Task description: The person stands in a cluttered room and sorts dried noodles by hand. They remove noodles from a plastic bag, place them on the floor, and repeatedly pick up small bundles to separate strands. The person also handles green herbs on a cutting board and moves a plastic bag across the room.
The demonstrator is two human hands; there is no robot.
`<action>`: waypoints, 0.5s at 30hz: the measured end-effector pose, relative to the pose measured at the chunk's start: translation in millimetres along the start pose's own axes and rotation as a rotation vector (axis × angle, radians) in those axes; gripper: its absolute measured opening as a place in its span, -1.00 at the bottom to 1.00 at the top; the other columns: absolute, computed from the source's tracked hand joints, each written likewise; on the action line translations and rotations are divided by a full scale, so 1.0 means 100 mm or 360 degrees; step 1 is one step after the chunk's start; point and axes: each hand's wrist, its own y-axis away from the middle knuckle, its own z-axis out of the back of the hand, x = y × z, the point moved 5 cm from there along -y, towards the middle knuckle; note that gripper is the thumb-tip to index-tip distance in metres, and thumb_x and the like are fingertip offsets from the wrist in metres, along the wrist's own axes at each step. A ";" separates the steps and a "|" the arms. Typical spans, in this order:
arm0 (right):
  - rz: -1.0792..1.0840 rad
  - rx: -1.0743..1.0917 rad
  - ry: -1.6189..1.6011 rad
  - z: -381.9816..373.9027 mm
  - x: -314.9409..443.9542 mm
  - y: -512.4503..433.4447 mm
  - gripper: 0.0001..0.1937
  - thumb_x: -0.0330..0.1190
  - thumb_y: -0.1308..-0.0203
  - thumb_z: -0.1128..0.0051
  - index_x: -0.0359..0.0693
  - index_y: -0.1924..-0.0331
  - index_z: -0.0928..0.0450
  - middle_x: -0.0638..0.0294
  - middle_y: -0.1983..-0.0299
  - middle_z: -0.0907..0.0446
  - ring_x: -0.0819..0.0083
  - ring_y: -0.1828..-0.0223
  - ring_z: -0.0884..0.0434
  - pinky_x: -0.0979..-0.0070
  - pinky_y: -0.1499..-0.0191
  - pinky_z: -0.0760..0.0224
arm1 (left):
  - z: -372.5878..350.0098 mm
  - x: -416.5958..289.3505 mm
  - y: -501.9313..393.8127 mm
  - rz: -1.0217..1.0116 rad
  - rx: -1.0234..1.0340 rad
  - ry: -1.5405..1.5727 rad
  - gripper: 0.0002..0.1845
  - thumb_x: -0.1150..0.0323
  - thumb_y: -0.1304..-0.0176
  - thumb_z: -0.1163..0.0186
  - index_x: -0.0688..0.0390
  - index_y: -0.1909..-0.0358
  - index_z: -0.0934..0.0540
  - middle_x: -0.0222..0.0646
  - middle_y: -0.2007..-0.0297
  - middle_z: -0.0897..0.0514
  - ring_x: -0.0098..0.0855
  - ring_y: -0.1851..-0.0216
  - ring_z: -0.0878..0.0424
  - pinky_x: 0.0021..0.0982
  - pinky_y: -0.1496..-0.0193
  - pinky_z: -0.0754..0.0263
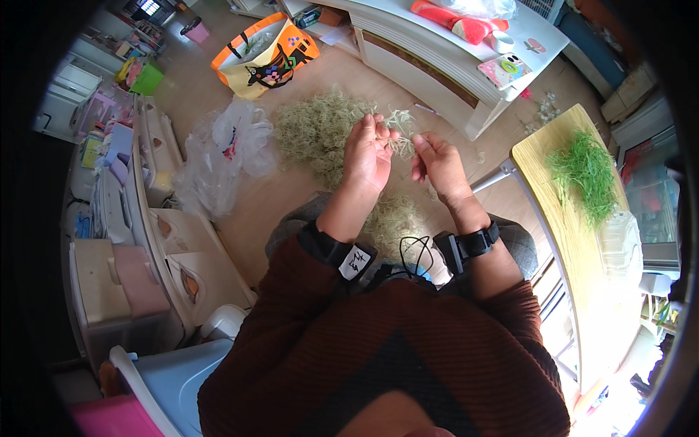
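Note:
Pale, stringy plant strands [403, 121] stretch between my two hands, above the floor. My left hand [369, 150], palm turned up, has its fingers closed on one side of the small bunch. On the other side, my right hand [437, 161] pinches the strands between thumb and forefinger. Below and beyond the left hand lies a large heap of curly grey-green dried plant fibre [317, 128], partly hidden by that hand. A smaller, looser pile of the same fibre [396, 218] is on the floor between my forearms, close to my lap.
A clear plastic bag [226, 158] lies left of the heap, with an orange patterned tote bag [273, 60] behind it. On the right, a wooden-topped table [538, 155] carries green grass-like strands [584, 175]. A white cabinet [415, 65] stands ahead; drawers [191, 267] line the left.

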 end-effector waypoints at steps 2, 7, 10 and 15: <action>-0.0007 -0.0193 -0.0115 0.12 0.04 -0.02 -0.70 -0.19 -0.36 0.10 -0.30 0.24 -0.46 0.36 0.66 -0.36 0.61 0.72 -0.33 0.66 0.63 -0.18 | -0.04 -0.03 0.00 0.0019 0.0052 0.0099 -0.75 0.16 -0.40 0.09 0.11 0.30 -0.41 -0.60 0.64 -0.28 -0.59 0.58 -0.25 -0.43 0.23 -0.29; 0.0136 -0.0221 -0.0229 0.25 0.18 -0.03 -0.58 -0.05 -0.32 0.08 -0.30 0.08 -0.43 0.39 0.59 -0.33 0.62 0.62 -0.31 0.67 0.55 -0.18 | -0.11 -0.07 0.05 0.0133 0.0026 0.0027 -0.74 0.14 -0.37 0.03 0.07 0.41 -0.39 -0.62 0.69 -0.19 -0.62 0.68 -0.11 -0.43 0.32 -0.31; 0.0166 -0.0042 -0.0208 0.20 0.19 -0.04 -0.61 -0.09 -0.28 -0.01 -0.26 0.06 -0.42 0.41 0.49 -0.41 0.65 0.50 -0.38 0.68 0.45 -0.26 | -0.20 -0.06 0.11 0.0178 0.0122 -0.0028 -0.75 0.14 -0.33 -0.05 0.07 0.42 -0.40 -0.60 0.67 -0.26 -0.64 0.68 -0.18 -0.45 0.40 -0.31; 0.0167 -0.0070 -0.0193 0.21 0.15 -0.07 -0.81 -0.26 -0.32 0.01 -0.21 0.25 -0.50 0.44 0.47 -0.44 0.70 0.48 -0.39 0.71 0.40 -0.27 | -0.24 -0.06 0.16 0.0068 0.0105 -0.0496 -0.82 0.27 -0.25 -0.17 0.04 0.45 -0.42 -0.62 0.62 -0.35 -0.68 0.66 -0.23 -0.54 0.49 -0.25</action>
